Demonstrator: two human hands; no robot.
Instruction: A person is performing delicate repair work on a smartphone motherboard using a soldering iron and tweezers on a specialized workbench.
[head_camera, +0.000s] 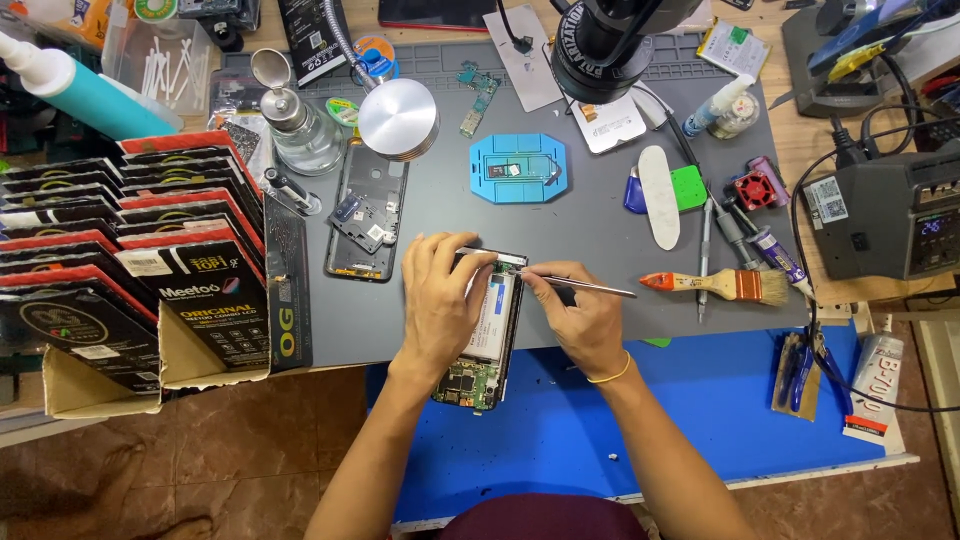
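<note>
An opened phone (490, 335) lies on the grey work mat (600, 230), its battery and green circuit board exposed. My left hand (440, 305) grips the phone's left side and holds it steady. My right hand (585, 320) holds thin metal tweezers (590, 287) whose tip touches the phone's upper end near the top edge.
A phone back frame (365, 215) lies left of the hands. A blue holder jig (518, 168), a paintbrush (715, 285), a white spudger (660, 210), a round metal lamp base (398, 118), a liquid dispenser bottle (295, 125) and a soldering station (890, 215) surround them. Boxes (130, 260) stack at the left.
</note>
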